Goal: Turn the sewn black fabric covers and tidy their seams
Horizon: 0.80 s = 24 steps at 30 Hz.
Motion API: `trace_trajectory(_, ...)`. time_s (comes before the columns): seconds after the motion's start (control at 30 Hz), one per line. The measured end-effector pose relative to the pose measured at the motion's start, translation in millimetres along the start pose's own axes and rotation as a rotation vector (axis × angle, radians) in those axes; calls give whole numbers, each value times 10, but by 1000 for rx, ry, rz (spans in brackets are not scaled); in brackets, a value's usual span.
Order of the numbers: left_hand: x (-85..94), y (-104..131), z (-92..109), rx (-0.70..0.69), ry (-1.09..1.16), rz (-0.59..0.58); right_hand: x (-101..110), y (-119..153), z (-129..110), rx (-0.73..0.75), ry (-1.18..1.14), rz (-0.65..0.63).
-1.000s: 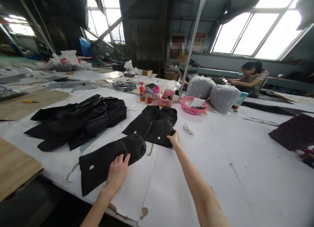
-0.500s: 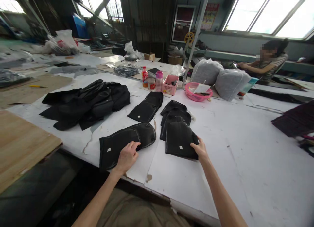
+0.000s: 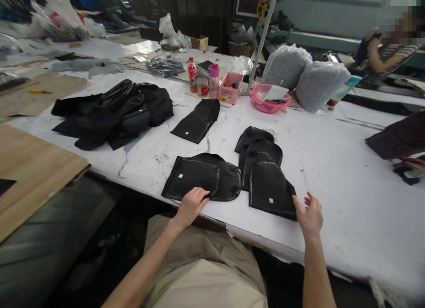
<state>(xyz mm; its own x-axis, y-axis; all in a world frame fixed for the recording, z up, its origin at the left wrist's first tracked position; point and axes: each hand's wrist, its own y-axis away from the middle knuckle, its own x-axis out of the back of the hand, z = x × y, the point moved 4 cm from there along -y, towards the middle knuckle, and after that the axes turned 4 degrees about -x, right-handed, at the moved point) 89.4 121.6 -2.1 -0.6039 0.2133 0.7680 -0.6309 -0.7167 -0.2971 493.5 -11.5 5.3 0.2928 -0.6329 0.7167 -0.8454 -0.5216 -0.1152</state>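
My left hand [image 3: 192, 205] is at the near edge of a folded black leather-like piece [image 3: 195, 177] with a small white label, fingers and thumb closed at its edge. A second rounded layer shows from under that piece at its right. My right hand [image 3: 310, 214] is open at the right edge of another labelled black piece [image 3: 270, 188], its fingers spread and its thumb side by the edge. This piece is the front one of several overlapping black pieces [image 3: 262, 150]. A further black piece [image 3: 197, 121] lies flat behind them.
A heap of black pieces [image 3: 116, 115] lies at left, beyond a wooden board [image 3: 36, 175]. Toward the back stand a red-labelled bottle [image 3: 192, 75], a pink-lidded bottle [image 3: 214, 81], a pink box [image 3: 229, 88], a pink basket [image 3: 269, 105] and stuffed bags [image 3: 320, 84]. Another person [image 3: 392, 55] sits at right.
The left-hand black piece has shifted right, closer to the overlapping pieces, and now shows a layer under it. My right hand has loosened from the front piece, and its fingers are spread. The view tilts lower.
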Motion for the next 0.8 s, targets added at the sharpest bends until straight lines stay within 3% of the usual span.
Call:
trace_trajectory(0.03, 38, 11, -10, 16, 44, 20, 8, 100, -131, 97, 38, 63)
trace_trajectory(0.1, 137, 16, -14, 61, 119, 75, -98, 359, -433, 259, 9, 39)
trace_trajectory(0.33, 490, -32, 73, 204, 158, 349, -937, 1341, -1485, 709, -83, -342)
trace_trajectory(0.47, 572, -20, -4, 319, 299, 429, -1348, 1530, -1741, 834, 60, -527)
trace_trajectory(0.53, 698, 4, -127, 415, 417, 557, -1472, 1534, -1745, 819, 154, -562)
trace_trajectory(0.67, 1313, 129, -408, 499, 557, 1118, -1565, 1525, -1698, 791, 231, -549)
trace_trajectory(0.8, 2113, 359, -534, 305, 541, 1492, -1578, 1540, -1711, 768, 256, -530)
